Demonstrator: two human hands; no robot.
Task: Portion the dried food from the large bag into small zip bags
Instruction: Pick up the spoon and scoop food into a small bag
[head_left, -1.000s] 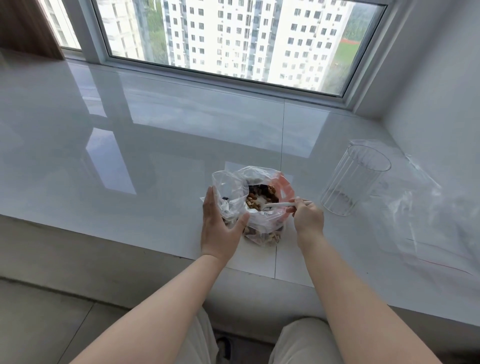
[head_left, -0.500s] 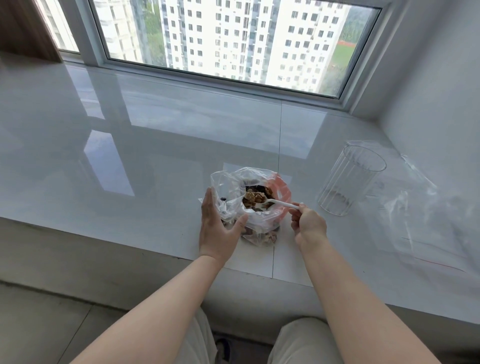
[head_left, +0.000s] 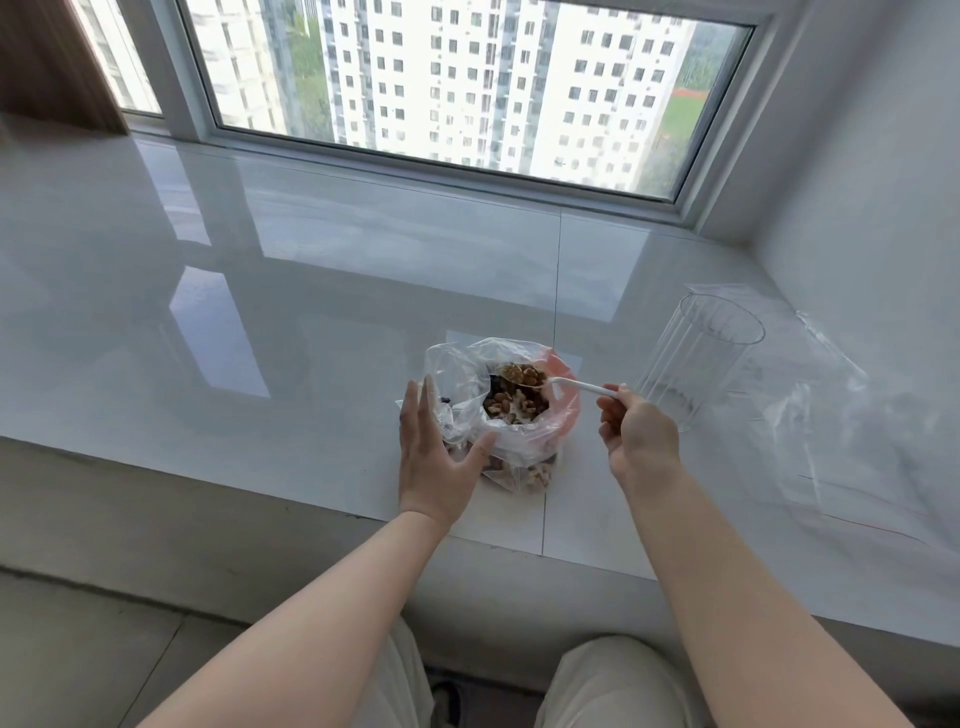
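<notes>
Near the front edge of the worktop (head_left: 260, 291), about midway along it, sits the large bag (head_left: 506, 415), a crumpled clear sack with its mouth rolled open and a pink-orange patch on its far right side. Dried food (head_left: 517, 405) shows inside as brown, knobbly, walnut-like pieces, with more pressed against the plastic at the base.

Change over the last second: the white spoon (head_left: 550, 382), earlier buried in the contents, is now raised above the bag mouth with a heaped load. My reading: 1 scoop is drawn and ready to carry off; no portion looks delivered yet.

Right hand (head_left: 641, 436) pinches the spoon handle's end between curled fingers, bowl roughly level. Left hand (head_left: 436, 452) steadies the bag's near left side, fingers straight, thumb spread against the plastic.

Toward the right edge stands a clear ribbed cup (head_left: 696, 358), upright, seemingly near empty. Beside and behind it lie flat clear zip bags (head_left: 852, 431) with a red line along 1 edge; how many, I cannot tell.
</notes>
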